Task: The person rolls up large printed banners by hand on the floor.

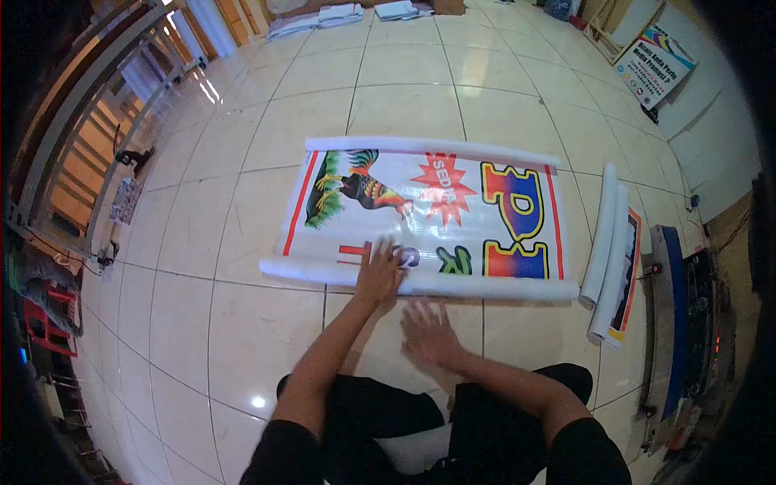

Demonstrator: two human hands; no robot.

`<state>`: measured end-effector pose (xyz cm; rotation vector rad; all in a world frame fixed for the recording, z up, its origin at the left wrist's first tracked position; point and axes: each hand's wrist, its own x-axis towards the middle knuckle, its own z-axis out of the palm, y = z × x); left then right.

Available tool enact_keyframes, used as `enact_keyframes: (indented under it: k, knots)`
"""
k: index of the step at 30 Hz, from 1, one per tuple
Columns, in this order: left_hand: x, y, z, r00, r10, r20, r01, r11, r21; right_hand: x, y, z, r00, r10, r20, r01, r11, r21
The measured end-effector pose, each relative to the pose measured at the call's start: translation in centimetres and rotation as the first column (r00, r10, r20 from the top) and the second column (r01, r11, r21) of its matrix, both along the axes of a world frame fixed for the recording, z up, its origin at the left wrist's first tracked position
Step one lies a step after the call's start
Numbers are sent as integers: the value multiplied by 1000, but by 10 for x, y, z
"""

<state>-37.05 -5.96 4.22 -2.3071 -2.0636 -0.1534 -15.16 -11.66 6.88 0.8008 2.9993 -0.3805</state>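
Note:
A printed banner [453, 210] with a rooster picture and large letters lies on the tiled floor, rolled at its far edge and its near edge. My left hand [381, 271] rests on the near roll [501, 288], its fingers spread over the roll and the print beyond it. Just on the near side of the roll, my right hand [428, 330] is over the floor, fingers apart and slightly blurred, holding nothing.
White rolls [602, 234] lie to the right, beside a printed sheet [630, 283]. Further right stands a long machine [667, 323]. A metal frame [89, 137] is on the left. Folded sheets [339, 14] and a sign board [655, 65] are at the back.

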Motion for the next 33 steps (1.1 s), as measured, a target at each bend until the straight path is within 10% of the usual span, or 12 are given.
enact_keyframes:
  k: [3, 5, 9, 15, 20, 22, 25, 26, 27, 29, 33]
  knots:
    - [7, 63, 27, 920, 374, 119, -392, 865, 313, -36, 106, -25, 935, -333, -118, 353, 876, 329]
    - [17, 69, 71, 794, 304, 527, -433, 891, 137, -40, 187, -26, 865, -485, -126, 497, 864, 86]
    - [37, 18, 77, 925, -14, 379, -54, 984, 169, -34, 219, -28, 976, -216, 15, 216, 975, -47]
    - [55, -136, 33, 977, -198, 73, 208, 962, -178, 33, 28, -35, 991, -123, -54, 106, 960, -259]
    - [34, -115, 6, 888, -435, 152, 457, 870, -184, 42, -1, -12, 998, -9, 63, 11, 1000, -25]
    - [10, -54, -28, 908, -347, -235, 355, 935, -7, 32, 21, -6, 997, -16, 77, 6, 991, 133]
    - [-1, 26, 1, 931, 343, 126, -364, 902, 231, 12, 63, -8, 998, -58, 37, 47, 967, 249]
    - [-1, 45, 16, 792, 527, 307, -539, 841, -53, 4, 80, -10, 992, -116, 47, 103, 970, 222]
    - [6, 47, 37, 720, 518, 462, -477, 853, -213, -3, 97, -12, 982, -177, 61, 162, 967, 195]
    - [23, 28, 18, 966, 53, 252, -64, 997, 35, -14, 126, -15, 975, -222, 12, 219, 968, 119]
    - [62, -66, 37, 981, -110, 157, 141, 969, -204, -8, 116, -41, 981, -193, 0, 189, 960, -208]
